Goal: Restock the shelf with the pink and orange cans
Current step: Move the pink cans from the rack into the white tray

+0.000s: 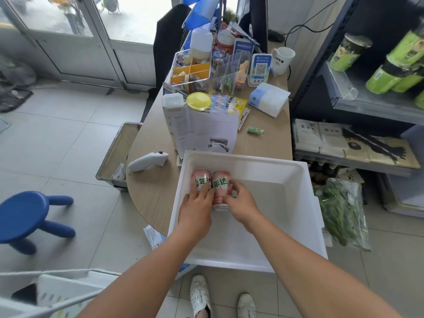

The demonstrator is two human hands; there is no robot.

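White plastic walls box in the whole job: the white bin point(257, 158) sits on the near end of the counter point(153, 187), and both hands reach into its far-left corner. Nearest the bin's left wall, the left hand point(197, 204) lies over the left pink can point(200, 176), fingers curved down across its side in a grasp from above. Just beside it, toward the bin's middle, the right hand point(241, 203) wraps its fingers round the outer flank of the right pink can point(222, 183), thumb on top.

Both cans appear to lie on their sides, touching each other, long axes running from the bin's near rim toward its far one; the right can's silver end faces the person. Each hand sits over its own can's near half, so a straight lift looks possible without regripping. No orange can shows in the bin.

Beyond the bin's right-hand rim, well apart and higher up, stands the shelf point(367, 107), which carries green cans point(380, 79). The carry should therefore swing rightward and upward, and the right hand is the nearer one to it.
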